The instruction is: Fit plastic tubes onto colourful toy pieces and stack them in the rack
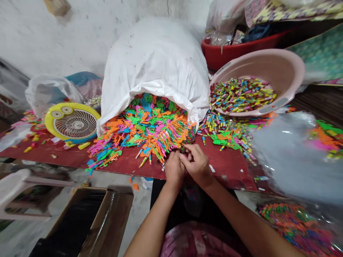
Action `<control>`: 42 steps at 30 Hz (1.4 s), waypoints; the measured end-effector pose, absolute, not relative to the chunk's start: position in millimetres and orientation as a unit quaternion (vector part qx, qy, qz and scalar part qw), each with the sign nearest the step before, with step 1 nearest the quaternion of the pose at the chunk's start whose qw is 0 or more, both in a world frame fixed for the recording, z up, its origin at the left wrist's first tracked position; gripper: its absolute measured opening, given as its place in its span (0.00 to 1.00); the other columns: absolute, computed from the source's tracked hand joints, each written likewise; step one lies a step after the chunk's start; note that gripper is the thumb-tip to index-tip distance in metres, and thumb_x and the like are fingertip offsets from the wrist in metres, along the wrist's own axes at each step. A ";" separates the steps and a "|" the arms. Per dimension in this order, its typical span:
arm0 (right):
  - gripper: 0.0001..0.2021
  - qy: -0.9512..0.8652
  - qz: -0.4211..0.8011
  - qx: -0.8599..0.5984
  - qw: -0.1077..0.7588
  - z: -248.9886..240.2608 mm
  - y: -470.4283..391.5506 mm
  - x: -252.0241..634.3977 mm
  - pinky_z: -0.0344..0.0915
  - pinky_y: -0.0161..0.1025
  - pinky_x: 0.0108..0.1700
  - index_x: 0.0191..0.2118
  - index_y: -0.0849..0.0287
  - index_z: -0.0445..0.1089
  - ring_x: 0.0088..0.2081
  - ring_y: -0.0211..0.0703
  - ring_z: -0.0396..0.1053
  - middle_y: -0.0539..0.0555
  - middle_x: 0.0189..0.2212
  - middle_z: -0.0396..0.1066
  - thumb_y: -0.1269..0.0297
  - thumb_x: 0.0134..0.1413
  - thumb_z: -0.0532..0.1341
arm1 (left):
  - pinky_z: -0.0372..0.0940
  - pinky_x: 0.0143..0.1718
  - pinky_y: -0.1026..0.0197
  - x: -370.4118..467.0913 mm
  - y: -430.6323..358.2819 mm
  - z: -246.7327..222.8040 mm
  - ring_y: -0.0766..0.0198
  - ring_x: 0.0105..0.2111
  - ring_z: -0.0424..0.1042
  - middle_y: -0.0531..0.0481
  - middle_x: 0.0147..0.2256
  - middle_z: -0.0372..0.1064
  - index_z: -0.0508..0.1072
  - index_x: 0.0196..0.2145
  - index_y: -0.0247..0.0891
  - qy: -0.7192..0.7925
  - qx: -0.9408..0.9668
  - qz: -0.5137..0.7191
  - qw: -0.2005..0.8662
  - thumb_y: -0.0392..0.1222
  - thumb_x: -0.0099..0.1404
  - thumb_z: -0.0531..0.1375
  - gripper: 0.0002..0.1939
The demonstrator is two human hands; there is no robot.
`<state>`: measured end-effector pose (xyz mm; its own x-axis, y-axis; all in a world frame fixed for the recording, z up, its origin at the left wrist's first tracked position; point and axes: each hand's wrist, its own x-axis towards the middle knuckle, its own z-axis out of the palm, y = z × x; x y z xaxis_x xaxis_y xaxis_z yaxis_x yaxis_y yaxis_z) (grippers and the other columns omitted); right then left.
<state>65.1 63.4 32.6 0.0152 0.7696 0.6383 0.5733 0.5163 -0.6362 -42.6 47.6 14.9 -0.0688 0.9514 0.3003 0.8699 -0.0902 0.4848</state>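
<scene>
My left hand (174,167) and my right hand (197,163) meet at the front edge of the red table (227,164). The fingers of both are closed and bent together, and whatever they pinch is too small and hidden to name. Just beyond my fingertips lies a heap of small plastic pieces (150,125) in orange, green, blue and pink, spilling from the mouth of a big white sack (155,57). Several short striped sticks (146,160) lie just left of my left hand.
Right of the sack, a tilted pink basin (286,78) holds many striped sticks, with a red basin (222,53) behind. A yellow fan (77,123) stands left. Clear plastic bags (289,157) cover the right end. Below left are a carton (107,221) and a stool (24,178).
</scene>
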 end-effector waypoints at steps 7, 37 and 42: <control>0.08 -0.718 0.092 -0.480 0.495 46.0 77.4 52.5 0.62 0.35 0.35 0.39 0.57 0.72 0.32 0.39 0.67 0.52 0.32 0.69 0.59 0.62 0.60 | 0.61 0.52 0.50 -77.7 29.5 67.3 0.55 0.47 0.70 0.41 0.46 0.73 0.75 0.48 0.41 0.610 0.643 0.443 -0.131 0.35 0.68 0.53 0.15; 0.04 -0.733 0.060 -0.468 0.490 43.9 82.5 47.4 0.60 0.35 0.34 0.36 0.57 0.68 0.28 0.38 0.62 0.49 0.28 0.64 0.64 0.62 0.58 | 0.56 0.53 0.41 -111.7 89.7 109.2 0.46 0.49 0.62 0.40 0.47 0.66 0.76 0.36 0.41 0.518 0.834 0.118 -0.145 0.41 0.64 0.56 0.09; 0.11 -0.728 0.071 -0.482 0.483 38.2 83.4 48.7 0.58 0.35 0.33 0.29 0.56 0.63 0.29 0.38 0.61 0.49 0.26 0.63 0.63 0.64 0.57 | 0.58 0.50 0.42 -110.7 91.7 111.2 0.46 0.48 0.62 0.41 0.44 0.67 0.76 0.35 0.40 0.517 0.836 0.108 -0.149 0.41 0.64 0.55 0.09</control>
<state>48.7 83.4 38.2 -0.0694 0.7699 0.6343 0.6329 0.5255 -0.5686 -110.7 91.7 111.2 0.4417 0.8325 0.3344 0.8967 -0.4208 -0.1370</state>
